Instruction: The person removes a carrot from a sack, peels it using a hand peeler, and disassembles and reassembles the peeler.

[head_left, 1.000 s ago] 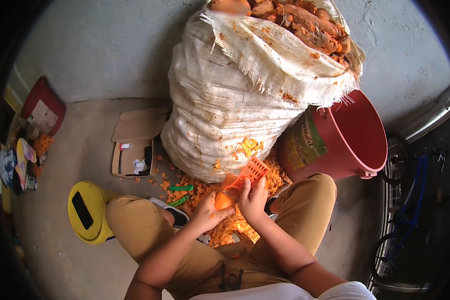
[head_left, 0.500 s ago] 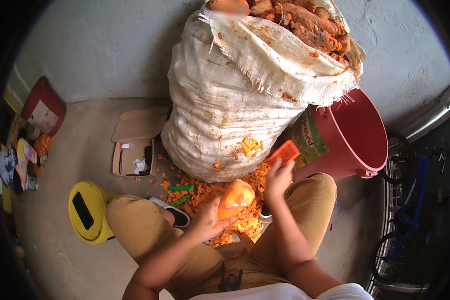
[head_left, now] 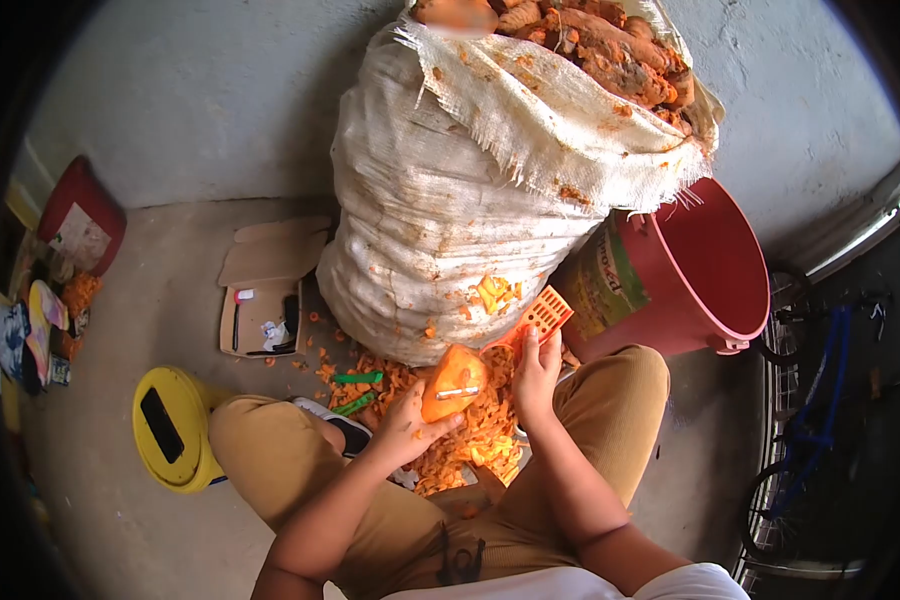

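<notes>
My left hand (head_left: 406, 432) is wrapped round a thick, bright orange carrot (head_left: 458, 372), which looks peeled and has a shiny pale strip across its lower part. In my right hand (head_left: 536, 385) is a slotted orange plastic tool (head_left: 547, 312), gripped between thumb and fingers. Its slotted end points up and right, and its other end lies just right of the carrot; whether they touch I cannot tell. Orange peelings (head_left: 480, 450) are heaped below both hands, between my legs. Right in front stands a big white woven sack (head_left: 440, 210), filled with carrots (head_left: 610, 50) smeared with dirt.
A red bucket (head_left: 695, 310) leans behind the sack on the right. An open cardboard box (head_left: 228, 325) and a yellow container (head_left: 205, 450) are on the left. Two green tools (head_left: 358, 378) lie by my shoe. A blue bicycle (head_left: 835, 370) stands far right.
The slotted tool has turned so its slots face me, and my right hand has come lower and nearer the carrot. The carrot has shifted slightly left and is tilted differently in my left hand.
</notes>
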The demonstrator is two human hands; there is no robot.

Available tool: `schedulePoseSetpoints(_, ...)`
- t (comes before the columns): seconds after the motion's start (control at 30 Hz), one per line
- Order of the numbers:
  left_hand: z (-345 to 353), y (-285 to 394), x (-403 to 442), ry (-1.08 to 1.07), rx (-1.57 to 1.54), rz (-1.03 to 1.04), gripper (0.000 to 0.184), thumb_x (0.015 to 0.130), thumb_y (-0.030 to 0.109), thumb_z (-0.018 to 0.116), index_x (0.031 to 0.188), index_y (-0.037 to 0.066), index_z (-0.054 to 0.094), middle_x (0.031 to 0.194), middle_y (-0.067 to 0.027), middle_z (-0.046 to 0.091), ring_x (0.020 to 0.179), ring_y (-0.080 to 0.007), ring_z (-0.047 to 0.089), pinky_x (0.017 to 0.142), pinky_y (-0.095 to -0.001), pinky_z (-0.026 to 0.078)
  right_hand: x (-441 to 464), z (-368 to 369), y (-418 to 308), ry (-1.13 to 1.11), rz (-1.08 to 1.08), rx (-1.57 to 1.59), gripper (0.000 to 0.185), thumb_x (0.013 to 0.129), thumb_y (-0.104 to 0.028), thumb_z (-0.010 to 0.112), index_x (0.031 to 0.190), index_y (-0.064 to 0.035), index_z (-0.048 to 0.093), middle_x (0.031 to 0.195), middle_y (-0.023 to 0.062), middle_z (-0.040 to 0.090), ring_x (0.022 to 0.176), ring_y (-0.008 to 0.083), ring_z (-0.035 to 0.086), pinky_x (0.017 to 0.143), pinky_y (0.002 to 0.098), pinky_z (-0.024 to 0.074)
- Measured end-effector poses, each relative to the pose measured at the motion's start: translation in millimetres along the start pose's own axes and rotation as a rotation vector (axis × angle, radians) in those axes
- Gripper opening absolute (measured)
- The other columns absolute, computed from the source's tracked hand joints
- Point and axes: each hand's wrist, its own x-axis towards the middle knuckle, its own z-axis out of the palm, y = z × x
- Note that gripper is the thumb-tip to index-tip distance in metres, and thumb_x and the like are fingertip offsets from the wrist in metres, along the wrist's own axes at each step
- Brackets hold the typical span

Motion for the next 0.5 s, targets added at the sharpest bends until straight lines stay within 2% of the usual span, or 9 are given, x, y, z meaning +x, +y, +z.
schedulePoseSetpoints(0.07,-0.8,-10.4,1.1,-0.02,-0.002,-0.057,0.046,0.074,0.03,0.063,0.103,-0.001,0.045,0.096,-0.0138,0.056,0.09,-0.023,0.054,0.08,-0.0308,0.04,-2.0,-0.8,0.1,-0.064,0.106,0.066,0.023,0.089,-0.014,0.04,0.109,-0.0028,0.038,0.094,0.0036,0.049,0.079,0.0079,0.047,0.068,0.0228,0.0408)
schedulePoseSetpoints(0.1,-0.9,-16.9,2.0,-0.032,-0.002,-0.086,0.047,0.075,0.032,0.062,0.104,-0.001,0.046,0.095,-0.0139,0.056,0.09,-0.0231,0.054,0.08,-0.0308,0.04,-3.4,0.5,0.3,-0.103,0.089,0.064,0.023,0.09,-0.014,0.04,0.11,-0.0031,0.037,0.095,0.0033,0.049,0.08,0.008,0.047,0.069,0.0226,0.0408)
schedulePoseSetpoints(0.2,0.5,-25.9,5.7,-0.021,-0.032,-0.035,0.045,0.077,0.029,0.061,0.106,-0.001,0.045,0.078,-0.0043,0.051,0.055,-0.0075,0.047,0.05,-0.0215,0.041,-9.1,7.8,-8.1,-0.18,0.051,0.012,0.023,0.089,-0.015,0.042,0.109,-0.0031,0.039,0.095,0.0045,0.052,0.081,0.0098,0.049,0.07,0.0234,0.0414)
schedulePoseSetpoints(0.3,-3.0,-16.2,6.5,-0.052,-0.032,-0.047,0.045,0.077,0.03,0.06,0.105,-0.001,0.045,0.079,-0.0044,0.051,0.056,-0.0083,0.048,0.051,-0.0217,0.042,-9.3,2.1,-3.5,-0.266,-0.024,-0.281,0.022,0.087,-0.016,0.045,0.103,-0.0013,0.044,0.09,0.0076,0.056,0.078,0.0124,0.053,0.068,0.0257,0.0427)
schedulePoseSetpoints(0.33,-3.7,-16.8,7.2,-0.068,-0.025,-0.054,0.044,0.078,0.03,0.06,0.105,-0.001,0.045,0.08,-0.0045,0.051,0.057,-0.0083,0.048,0.051,-0.0217,0.042,-9.6,4.0,-4.5,-0.255,-0.067,-0.325,0.021,0.085,-0.017,0.048,0.097,0.0,0.046,0.081,0.0112,0.059,0.072,0.0152,0.056,0.064,0.0277,0.0437)
schedulePoseSetpoints(0.4,-4.7,-21.3,9.4,-0.1,-0.011,-0.068,0.043,0.079,0.03,0.058,0.105,-0.001,0.045,0.081,-0.0048,0.052,0.057,-0.0082,0.048,0.051,-0.0218,0.042,-8.9,4.7,-3.0,-0.306,-0.094,-0.396,0.02,0.085,-0.017,0.049,0.096,-0.0003,0.046,0.077,0.0112,0.059,0.066,0.0162,0.057,0.06,0.0281,0.0436)
schedulePoseSetpoints(0.5,-1.8,-29.0,14.5,-0.115,0.007,0.176,0.041,0.08,0.03,0.056,0.105,-0.001,0.045,0.083,-0.0054,0.052,0.057,-0.0079,0.047,0.051,-0.0218,0.041,-10.1,8.2,-5.5,-0.374,-0.128,-0.477,0.018,0.084,-0.017,0.051,0.09,-0.0014,0.045,0.067,0.0115,0.058,0.054,0.0192,0.055,0.05,0.0292,0.0418)
